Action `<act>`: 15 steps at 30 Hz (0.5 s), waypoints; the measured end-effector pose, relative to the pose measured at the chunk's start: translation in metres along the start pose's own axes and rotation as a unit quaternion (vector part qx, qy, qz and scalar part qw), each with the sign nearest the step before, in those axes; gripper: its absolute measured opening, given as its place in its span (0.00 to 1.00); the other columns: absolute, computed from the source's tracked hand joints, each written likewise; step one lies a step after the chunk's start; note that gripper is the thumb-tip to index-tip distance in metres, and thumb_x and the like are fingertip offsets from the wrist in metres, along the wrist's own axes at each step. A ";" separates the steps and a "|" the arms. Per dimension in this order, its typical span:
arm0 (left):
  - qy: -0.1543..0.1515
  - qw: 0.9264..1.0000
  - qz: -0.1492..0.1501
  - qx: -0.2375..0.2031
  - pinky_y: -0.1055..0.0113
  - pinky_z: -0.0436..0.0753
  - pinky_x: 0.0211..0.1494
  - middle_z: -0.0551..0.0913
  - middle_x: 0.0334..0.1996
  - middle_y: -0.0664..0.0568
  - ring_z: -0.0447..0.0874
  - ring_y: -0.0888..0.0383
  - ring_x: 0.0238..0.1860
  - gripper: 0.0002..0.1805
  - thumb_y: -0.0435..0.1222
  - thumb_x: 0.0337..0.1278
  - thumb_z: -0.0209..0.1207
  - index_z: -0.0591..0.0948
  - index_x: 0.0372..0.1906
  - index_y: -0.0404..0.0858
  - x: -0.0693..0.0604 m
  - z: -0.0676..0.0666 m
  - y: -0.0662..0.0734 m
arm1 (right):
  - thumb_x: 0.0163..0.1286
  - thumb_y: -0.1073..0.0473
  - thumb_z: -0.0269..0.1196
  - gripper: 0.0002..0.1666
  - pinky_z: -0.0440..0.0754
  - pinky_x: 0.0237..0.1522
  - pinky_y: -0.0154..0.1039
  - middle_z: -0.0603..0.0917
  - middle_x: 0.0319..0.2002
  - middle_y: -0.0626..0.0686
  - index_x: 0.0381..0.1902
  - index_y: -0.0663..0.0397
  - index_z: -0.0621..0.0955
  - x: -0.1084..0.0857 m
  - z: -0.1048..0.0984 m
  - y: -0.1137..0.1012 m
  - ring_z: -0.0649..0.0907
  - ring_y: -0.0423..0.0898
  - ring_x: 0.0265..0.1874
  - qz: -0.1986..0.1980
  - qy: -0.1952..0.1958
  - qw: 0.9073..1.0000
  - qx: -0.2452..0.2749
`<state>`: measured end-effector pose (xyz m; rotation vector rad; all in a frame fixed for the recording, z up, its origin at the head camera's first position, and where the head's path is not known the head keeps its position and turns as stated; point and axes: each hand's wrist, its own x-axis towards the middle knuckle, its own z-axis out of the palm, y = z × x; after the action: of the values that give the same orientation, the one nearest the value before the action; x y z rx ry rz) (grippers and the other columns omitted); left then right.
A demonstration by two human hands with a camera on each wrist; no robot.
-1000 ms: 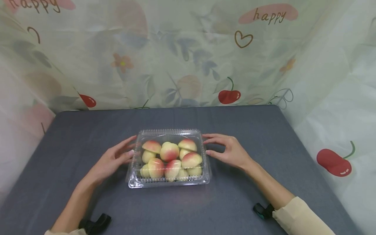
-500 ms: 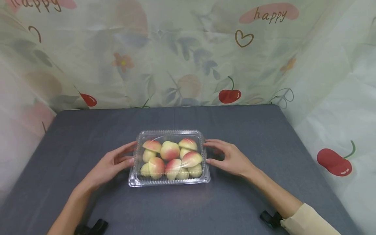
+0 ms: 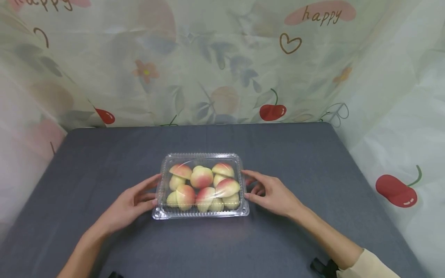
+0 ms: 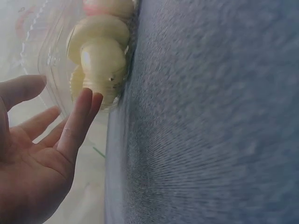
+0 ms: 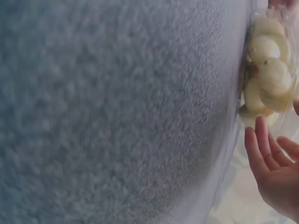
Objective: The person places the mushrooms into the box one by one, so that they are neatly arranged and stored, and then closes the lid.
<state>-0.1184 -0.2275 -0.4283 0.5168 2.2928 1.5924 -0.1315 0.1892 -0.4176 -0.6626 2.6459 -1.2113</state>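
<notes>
A clear plastic clamshell box (image 3: 201, 213) sits lidded on the dark grey table. Inside lie several mushroom-shaped pieces (image 3: 201, 177), pale yellow with pink-red blush. Beside the box's left side is my left hand (image 3: 121, 206), fingertips at its wall, fingers mostly straight and spread. On the opposite side, my right hand (image 3: 276, 193) has its index fingertip and thumb at the wall, the other fingers loosely bent. Both wrist views show the fingers extended toward the box (image 4: 58, 60) without wrapping round it. Whether every fingertip actually touches the plastic is hard to tell.
Grey cloth covers the table (image 3: 222, 247). A pale curtain (image 3: 208, 58) printed with cherries and flowers hangs behind the table and along both sides. A black wrist strap mount (image 3: 325, 266) shows near the right sleeve (image 3: 368, 266).
Both hands have slid a little toward me along the box's sides. The box itself stays in nearly the same place, and the view has tilted slightly.
</notes>
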 end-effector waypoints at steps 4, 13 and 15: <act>0.001 1.000 0.006 0.002 0.71 0.82 0.52 0.67 0.70 0.37 0.80 0.44 0.59 0.38 0.36 0.67 0.62 0.60 0.77 0.45 -0.006 0.004 0.001 | 0.67 0.54 0.69 0.38 0.83 0.32 0.36 0.83 0.40 0.43 0.72 0.42 0.69 -0.004 0.001 -0.003 0.83 0.38 0.27 0.008 -0.011 1.000 0.007; 0.007 0.999 0.011 0.040 0.68 0.84 0.48 0.67 0.70 0.37 0.83 0.54 0.55 0.41 0.37 0.65 0.64 0.59 0.78 0.49 -0.017 0.011 0.006 | 0.70 0.55 0.66 0.44 0.83 0.28 0.38 0.85 0.32 0.46 0.78 0.40 0.58 -0.016 0.006 -0.005 0.86 0.50 0.26 0.035 -0.053 0.994 0.091; 0.011 0.998 0.004 0.054 0.67 0.85 0.47 0.68 0.69 0.38 0.83 0.57 0.53 0.41 0.38 0.64 0.65 0.59 0.78 0.51 -0.019 0.012 0.006 | 0.70 0.57 0.66 0.46 0.85 0.29 0.39 0.86 0.32 0.48 0.79 0.40 0.57 -0.018 0.008 -0.007 0.87 0.51 0.26 0.040 -0.058 0.991 0.115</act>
<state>-0.0958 -0.2241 -0.4254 0.5390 2.4056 1.4908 -0.1110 0.1884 -0.4184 -0.5626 2.3678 -1.3804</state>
